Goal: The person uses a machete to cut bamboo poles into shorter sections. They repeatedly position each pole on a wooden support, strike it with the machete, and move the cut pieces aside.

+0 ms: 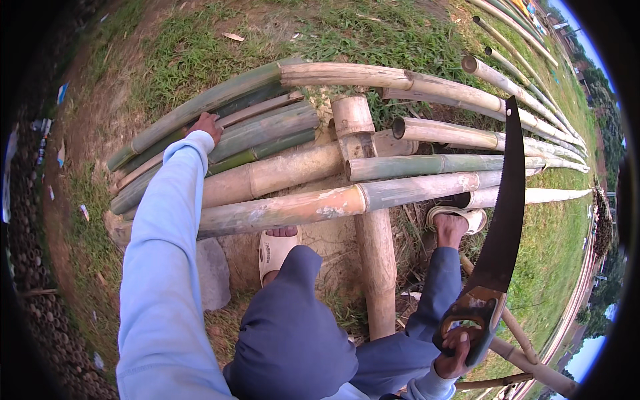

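Observation:
My right hand (455,352) is closed round the wooden handle of a handsaw (510,193), whose long dark blade points up and away. Far to the left, my left hand (207,127) reaches out with its fingers curled over a narrow bamboo pole (257,110). That pole lies among several cut green bamboo lengths (270,130). Nearest to me runs a long bamboo pole (300,205) with a pale, scuffed skin. A thick bamboo crosspiece (375,267) passes beneath it. What the left fingertips touch underneath is hidden.
Several long bamboo poles (440,137) stretch to the far right, some with open cut ends. My sandalled feet stand near a grey stone block (212,273) and at the poles' near side. Grass (387,33) lies beyond; stacked bamboo (50,320) is at far left.

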Available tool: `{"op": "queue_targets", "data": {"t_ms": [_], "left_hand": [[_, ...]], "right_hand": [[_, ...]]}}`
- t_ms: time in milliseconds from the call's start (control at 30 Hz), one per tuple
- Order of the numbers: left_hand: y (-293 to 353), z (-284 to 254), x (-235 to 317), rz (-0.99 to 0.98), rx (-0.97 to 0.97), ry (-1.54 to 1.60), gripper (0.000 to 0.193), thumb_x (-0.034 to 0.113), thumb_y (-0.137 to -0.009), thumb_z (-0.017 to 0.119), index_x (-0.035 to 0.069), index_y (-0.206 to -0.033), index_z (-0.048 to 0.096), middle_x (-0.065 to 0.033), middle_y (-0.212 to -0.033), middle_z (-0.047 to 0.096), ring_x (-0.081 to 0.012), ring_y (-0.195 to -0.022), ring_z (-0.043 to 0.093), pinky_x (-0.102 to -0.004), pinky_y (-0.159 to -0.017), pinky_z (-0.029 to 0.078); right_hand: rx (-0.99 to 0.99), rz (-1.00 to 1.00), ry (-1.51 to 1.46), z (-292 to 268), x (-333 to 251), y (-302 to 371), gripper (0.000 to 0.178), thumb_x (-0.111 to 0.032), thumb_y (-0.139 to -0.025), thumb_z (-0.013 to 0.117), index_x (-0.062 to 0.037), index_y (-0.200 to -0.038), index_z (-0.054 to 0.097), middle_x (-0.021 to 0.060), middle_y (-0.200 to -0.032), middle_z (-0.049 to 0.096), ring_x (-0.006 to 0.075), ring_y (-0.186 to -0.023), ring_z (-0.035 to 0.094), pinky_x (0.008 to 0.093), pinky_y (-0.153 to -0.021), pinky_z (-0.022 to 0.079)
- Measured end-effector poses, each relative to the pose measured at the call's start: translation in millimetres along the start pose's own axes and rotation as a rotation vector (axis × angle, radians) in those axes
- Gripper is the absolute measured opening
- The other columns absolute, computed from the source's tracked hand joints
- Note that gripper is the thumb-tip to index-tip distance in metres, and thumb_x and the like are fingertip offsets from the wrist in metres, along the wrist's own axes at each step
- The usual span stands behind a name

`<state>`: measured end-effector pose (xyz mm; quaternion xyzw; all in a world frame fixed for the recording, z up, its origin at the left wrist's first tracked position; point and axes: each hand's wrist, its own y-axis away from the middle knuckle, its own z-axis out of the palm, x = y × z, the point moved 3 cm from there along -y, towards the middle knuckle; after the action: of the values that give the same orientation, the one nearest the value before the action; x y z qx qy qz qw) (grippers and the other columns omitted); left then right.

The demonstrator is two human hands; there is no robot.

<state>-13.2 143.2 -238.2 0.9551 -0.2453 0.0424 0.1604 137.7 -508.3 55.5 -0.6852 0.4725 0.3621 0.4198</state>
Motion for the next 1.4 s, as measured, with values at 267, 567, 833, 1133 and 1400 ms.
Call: {"op": "queue_targets", "data": {"t_ms": [267, 567, 833, 1133, 1400], "left_hand": [[-24, 11, 12, -0.051, -0.09, 0.111, 0.03, 0.024, -0.089, 0.071, 0.013, -0.116, 0.077, -0.0191, -0.124, 0.071, -0.0375, -0.119, 0.066, -0.0435, -0.107, 0.05], [-66, 46, -33, -0.081, -0.035, -0.017, 0.033, 0.019, -0.088, 0.072, 0.005, -0.117, 0.071, -0.0252, -0.118, 0.07, -0.0418, -0.115, 0.066, -0.0472, -0.102, 0.053], [-60, 40, -60, 0.107, -0.017, 0.039, 0.028, 0.008, -0.089, 0.066, 0.003, -0.116, 0.064, -0.0254, -0.131, 0.061, -0.0441, -0.116, 0.063, -0.0494, -0.101, 0.05], [7, -39, -67, 0.15, 0.122, 0.198, 0.02, 0.023, -0.097, 0.06, 0.009, -0.111, 0.059, -0.0274, -0.099, 0.069, -0.0483, -0.098, 0.065, -0.0565, -0.082, 0.048], [60, -43, -57, 0.181, 0.054, 0.131, 0.042, 0.03, -0.085, 0.076, 0.013, -0.121, 0.063, -0.0196, -0.11, 0.071, -0.0384, -0.11, 0.068, -0.0485, -0.097, 0.052]], "right_hand": [[-0.003, 0.118, 0.029, -5, 4, -8, 0.019, -0.017, -0.09, 0.067, 0.0015, -0.089, 0.061, 0.0062, -0.06, 0.059, 0.0132, -0.05, 0.055, 0.0267, -0.051, 0.045], [-0.102, 0.182, 0.106, -11, 15, -15, 0.014, -0.003, -0.084, 0.075, 0.0006, -0.093, 0.064, 0.0001, -0.067, 0.059, 0.0095, -0.059, 0.056, 0.0274, -0.057, 0.046], [-0.108, 0.25, 0.086, -4, 15, -14, 0.018, -0.003, -0.083, 0.072, 0.0017, -0.099, 0.065, 0.0002, -0.07, 0.06, 0.0092, -0.062, 0.056, 0.0264, -0.059, 0.046], [0.017, 0.134, -0.014, -14, 2, -5, 0.02, -0.013, -0.085, 0.072, 0.0, -0.078, 0.059, 0.0061, -0.061, 0.061, 0.0132, -0.049, 0.058, 0.0259, -0.05, 0.046], [0.061, 0.148, -0.166, -30, -11, 14, 0.012, -0.003, -0.084, 0.071, 0.0019, -0.086, 0.06, 0.0059, -0.064, 0.061, 0.013, -0.053, 0.061, 0.0272, -0.051, 0.048]]}}
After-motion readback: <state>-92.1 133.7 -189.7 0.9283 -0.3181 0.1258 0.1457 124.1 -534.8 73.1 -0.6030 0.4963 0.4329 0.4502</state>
